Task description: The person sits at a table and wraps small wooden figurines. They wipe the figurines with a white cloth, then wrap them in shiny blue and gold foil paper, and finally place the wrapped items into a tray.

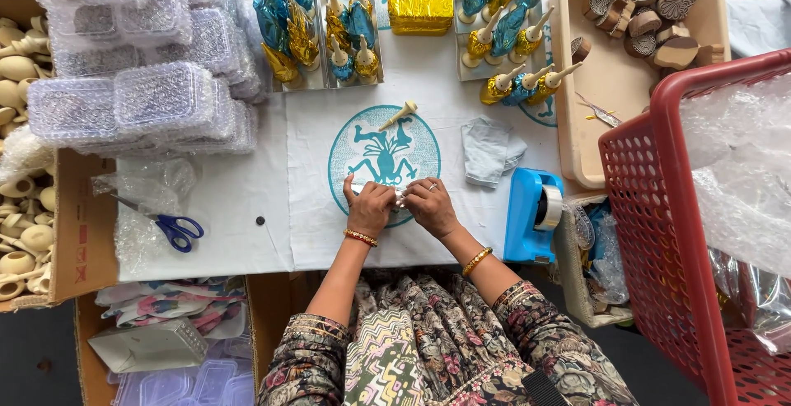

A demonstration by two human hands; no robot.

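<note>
My left hand [370, 206] and my right hand [429, 206] meet over the white cloth [247, 200] with a teal round print. Both pinch a small pale object wrapped in clear film [400, 199] between the fingertips; most of it is hidden by the fingers. A cream wooden cone-shaped piece [399, 114] lies on the print just beyond my hands. A folded grey cloth [488, 151] lies to the right of it.
A blue tape dispenser [531, 212] stands right of my hands, scissors [169, 226] and bubble wrap to the left. Stacked clear plastic boxes [140, 60] sit far left, foil-wrapped pieces [346, 27] at the back, a beige tray [610, 77] with carved wooden blocks and a red basket [659, 233] on the right.
</note>
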